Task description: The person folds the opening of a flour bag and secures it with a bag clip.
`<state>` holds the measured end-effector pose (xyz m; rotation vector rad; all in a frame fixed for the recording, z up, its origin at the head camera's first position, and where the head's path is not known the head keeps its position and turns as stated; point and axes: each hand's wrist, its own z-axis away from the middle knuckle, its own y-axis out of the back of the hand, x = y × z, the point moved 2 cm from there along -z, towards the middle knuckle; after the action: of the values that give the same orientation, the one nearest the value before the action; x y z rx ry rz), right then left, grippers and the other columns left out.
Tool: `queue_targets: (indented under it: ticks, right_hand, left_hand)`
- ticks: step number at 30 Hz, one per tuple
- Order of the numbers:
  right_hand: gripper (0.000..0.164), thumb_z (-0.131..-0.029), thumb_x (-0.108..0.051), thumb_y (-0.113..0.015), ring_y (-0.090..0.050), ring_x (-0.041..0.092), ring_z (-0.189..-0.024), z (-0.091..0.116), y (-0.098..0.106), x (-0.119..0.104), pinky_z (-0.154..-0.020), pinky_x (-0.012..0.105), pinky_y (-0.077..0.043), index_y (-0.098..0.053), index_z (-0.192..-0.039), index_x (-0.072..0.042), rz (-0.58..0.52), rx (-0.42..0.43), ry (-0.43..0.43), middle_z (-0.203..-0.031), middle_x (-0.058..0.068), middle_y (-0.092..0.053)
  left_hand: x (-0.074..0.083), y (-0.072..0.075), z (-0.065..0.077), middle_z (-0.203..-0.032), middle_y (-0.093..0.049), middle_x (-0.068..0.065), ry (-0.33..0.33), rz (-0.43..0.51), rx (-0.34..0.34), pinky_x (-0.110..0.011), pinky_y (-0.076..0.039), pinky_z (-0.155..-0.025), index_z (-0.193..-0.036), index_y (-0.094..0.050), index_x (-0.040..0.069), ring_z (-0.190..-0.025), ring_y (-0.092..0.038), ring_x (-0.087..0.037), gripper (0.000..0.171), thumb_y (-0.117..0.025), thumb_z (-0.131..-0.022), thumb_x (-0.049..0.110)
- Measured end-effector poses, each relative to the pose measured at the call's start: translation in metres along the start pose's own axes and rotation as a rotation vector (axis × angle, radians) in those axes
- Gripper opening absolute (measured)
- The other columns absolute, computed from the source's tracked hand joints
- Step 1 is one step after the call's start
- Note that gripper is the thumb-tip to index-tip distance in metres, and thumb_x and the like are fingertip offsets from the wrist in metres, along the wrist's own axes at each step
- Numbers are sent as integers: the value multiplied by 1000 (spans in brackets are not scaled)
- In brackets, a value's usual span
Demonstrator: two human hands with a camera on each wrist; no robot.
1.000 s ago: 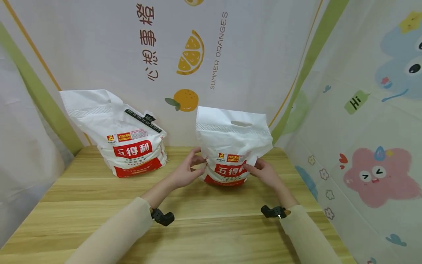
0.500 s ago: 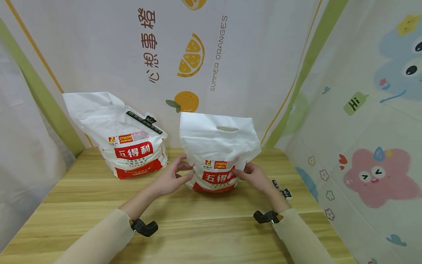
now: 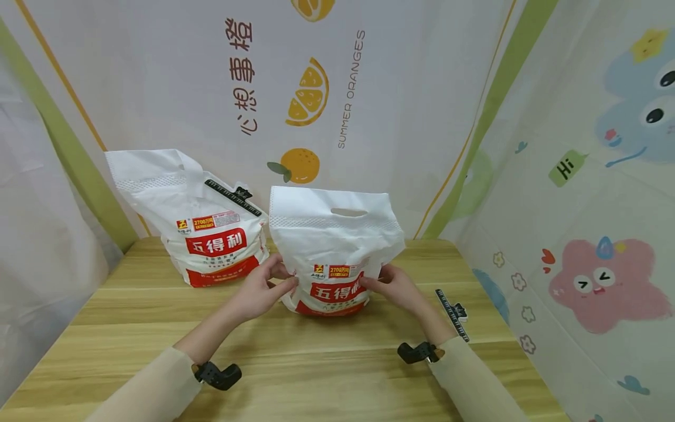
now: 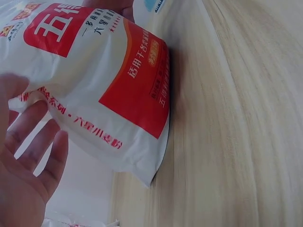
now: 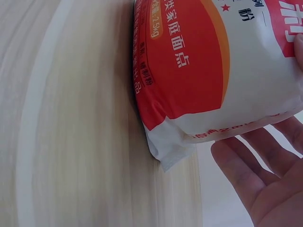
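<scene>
A white flour bag (image 3: 329, 246) with red printing and a cut-out handle stands upright on the wooden table. My left hand (image 3: 265, 288) holds its left side, thumb toward the front and fingers against the side. On the opposite side, my right hand (image 3: 396, 288) grips the bag with the thumb over the red label. The left wrist view shows the bag (image 4: 90, 80) with its lower edge at the table and the left fingers (image 4: 47, 151) bent beside it. In the right wrist view, the right fingers (image 5: 246, 161) reach behind the bag's side.
A second flour bag (image 3: 213, 246) stands at the left, close to the held one, with a black sealing clip (image 3: 232, 197) across its top. Another black clip (image 3: 452, 316) lies on the table (image 3: 337, 375) beside my right forearm. Printed cloth (image 3: 411, 117) hangs behind.
Both hands have moved the flour bag left and nearer to me, close to the second bag. The clip on the right of the table has come into view from behind my right arm.
</scene>
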<state>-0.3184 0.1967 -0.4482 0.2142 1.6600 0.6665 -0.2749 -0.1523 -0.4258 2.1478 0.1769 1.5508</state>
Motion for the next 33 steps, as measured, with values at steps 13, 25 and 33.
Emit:
queue_targets:
  ticks: [13, 25, 33]
  right_hand:
    - [54, -97, -48, -80, -74, 27, -116, -1, -14, -13, -98, 45, -62, -72, -137, -12, 14, -10, 14, -131, 10, -78]
    - [55, -97, -50, -80, -74, 26, -115, -3, -25, -23, -97, 45, -62, -73, -135, -12, 26, -10, 4, -129, 9, -79]
    - [55, -98, -50, -79, -74, 27, -118, -4, -30, -25, -99, 47, -62, -72, -138, -13, 17, -19, 3, -132, 9, -78]
  left_hand:
    - [-3, 12, 8, -109, -83, -7, 41, -25, 86, -35, -56, -86, -138, -63, 9, -105, -73, -21, 38, -75, -106, 25]
    - [-8, 20, 16, -104, -83, -8, 47, -7, 104, -28, -54, -80, -134, -64, 9, -99, -73, -18, 35, -76, -105, 25]
    - [-9, 24, 19, -108, -83, -9, 50, 8, 105, -27, -55, -80, -136, -63, 9, -100, -72, -18, 37, -76, -105, 24]
